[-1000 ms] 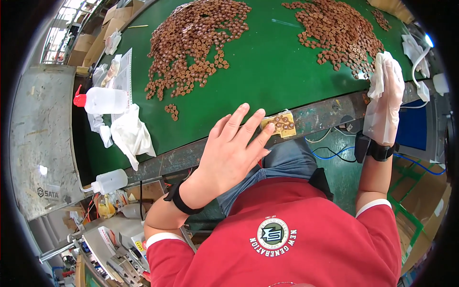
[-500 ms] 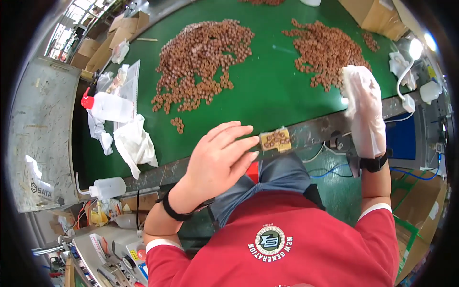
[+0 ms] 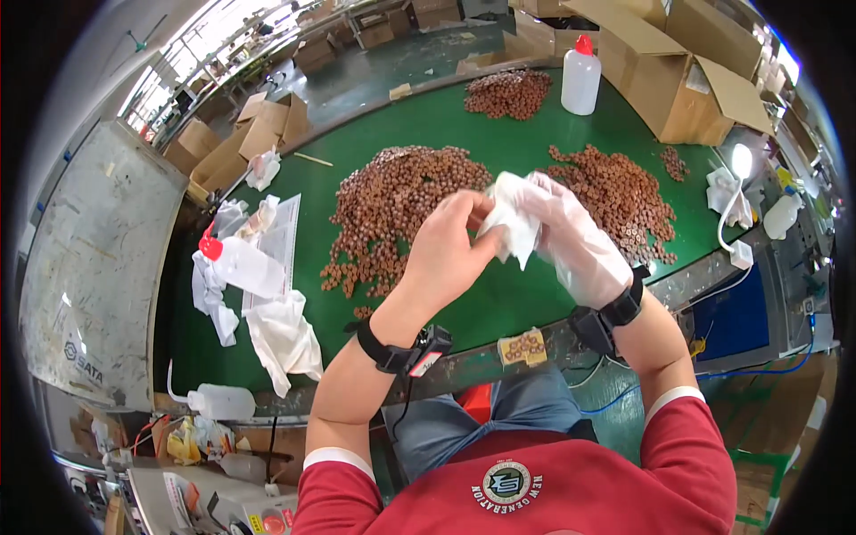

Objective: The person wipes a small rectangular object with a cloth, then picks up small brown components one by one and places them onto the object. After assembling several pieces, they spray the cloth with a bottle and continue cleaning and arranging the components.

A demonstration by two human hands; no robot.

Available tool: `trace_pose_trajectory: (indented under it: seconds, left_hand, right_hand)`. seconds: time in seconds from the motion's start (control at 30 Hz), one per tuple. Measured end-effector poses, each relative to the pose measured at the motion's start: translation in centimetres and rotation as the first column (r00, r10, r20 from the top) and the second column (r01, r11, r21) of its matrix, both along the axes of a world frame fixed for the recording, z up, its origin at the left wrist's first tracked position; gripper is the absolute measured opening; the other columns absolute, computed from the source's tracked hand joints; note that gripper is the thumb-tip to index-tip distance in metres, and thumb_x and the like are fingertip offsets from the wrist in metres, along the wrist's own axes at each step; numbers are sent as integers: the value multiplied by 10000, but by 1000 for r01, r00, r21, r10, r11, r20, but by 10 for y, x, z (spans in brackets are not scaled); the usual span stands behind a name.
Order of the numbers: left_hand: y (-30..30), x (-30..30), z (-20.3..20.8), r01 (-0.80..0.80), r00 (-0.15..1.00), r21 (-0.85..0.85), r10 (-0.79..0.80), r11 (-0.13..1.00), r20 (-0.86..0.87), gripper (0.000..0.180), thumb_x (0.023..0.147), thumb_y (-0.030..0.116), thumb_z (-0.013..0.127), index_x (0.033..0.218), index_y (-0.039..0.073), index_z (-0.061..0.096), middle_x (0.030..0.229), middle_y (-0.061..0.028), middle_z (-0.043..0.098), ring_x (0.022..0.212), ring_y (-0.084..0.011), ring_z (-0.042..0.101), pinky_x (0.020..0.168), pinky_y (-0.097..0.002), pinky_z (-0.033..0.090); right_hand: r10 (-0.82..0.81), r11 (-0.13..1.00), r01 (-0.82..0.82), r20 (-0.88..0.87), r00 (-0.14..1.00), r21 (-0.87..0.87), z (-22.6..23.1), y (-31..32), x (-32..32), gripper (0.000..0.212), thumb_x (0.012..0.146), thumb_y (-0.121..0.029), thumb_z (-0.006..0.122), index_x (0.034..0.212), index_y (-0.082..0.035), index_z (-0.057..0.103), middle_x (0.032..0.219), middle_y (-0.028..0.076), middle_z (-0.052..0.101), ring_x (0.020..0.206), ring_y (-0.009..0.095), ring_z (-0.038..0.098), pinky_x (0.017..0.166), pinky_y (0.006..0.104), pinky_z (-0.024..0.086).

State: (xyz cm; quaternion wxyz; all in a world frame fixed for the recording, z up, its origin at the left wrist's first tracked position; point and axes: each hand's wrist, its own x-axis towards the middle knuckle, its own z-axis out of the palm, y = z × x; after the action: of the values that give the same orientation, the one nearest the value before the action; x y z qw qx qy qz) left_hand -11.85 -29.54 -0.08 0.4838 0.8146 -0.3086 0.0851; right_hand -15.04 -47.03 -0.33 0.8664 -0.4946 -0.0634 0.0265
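Observation:
A crumpled white cloth (image 3: 517,230) is between my hands, above the green bench top (image 3: 477,308). My bare left hand (image 3: 448,250) is closed, its thumb and fingers pinching the cloth's left side. My right hand (image 3: 580,241), in a thin translucent white glove, is curled round the cloth from the right; its fingertips are partly hidden. Behind my left hand lies a large pile of small brown pieces with holes (image 3: 383,205). Behind my right hand is a second brown pile (image 3: 620,192). A small yellowish block (image 3: 522,348) bearing several brown pieces sits at the bench's near edge.
A third brown pile (image 3: 508,94) and a white bottle with red cap (image 3: 581,80) stand at the back. On the left are a red-topped bottle (image 3: 248,266), white rags (image 3: 283,339) and a spouted bottle (image 3: 221,401). At right are a lit lamp (image 3: 741,162) and cardboard box (image 3: 669,89).
My left hand has moved up from beside the yellowish block to the cloth. My gloved right hand has come left from the right-hand pile to meet it. The view has tilted toward the far side.

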Motion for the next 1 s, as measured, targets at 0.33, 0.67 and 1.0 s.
trace_pose_trajectory:
  seconds: [0.33, 0.67, 1.0]
  left_hand:
    - [11, 26, -10, 130, 953, -142, -163, 981, -254, 127, 898, 76, 632, 996, 14, 580, 860, -48, 603, 740, -103, 592, 655, -250, 497]
    - [5, 20, -7, 160, 731, -445, -408, 881, -547, 210, 939, 91, 588, 1135, 30, 540, 964, -12, 588, 854, -61, 565, 736, -219, 476]
    - [9, 29, -25, 269, 940, -37, -271, 962, -206, 173, 889, 146, 678, 943, 22, 571, 870, -2, 568, 747, -62, 535, 647, -215, 456]
  right_hand:
    - [46, 999, -45, -46, 998, 29, -11, -15, 13, 119, 924, -156, 604, 969, -62, 547, 900, -6, 579, 826, 74, 558, 765, 220, 437]
    - [-60, 995, 56, -44, 997, -82, -5, -2, 2, 166, 901, -118, 630, 1022, -40, 548, 949, 16, 610, 865, 90, 582, 791, 230, 457]
    - [31, 998, -34, -39, 999, -60, -10, -11, 3, 143, 897, -95, 612, 1023, -58, 554, 949, 18, 625, 812, 87, 605, 744, 224, 477]
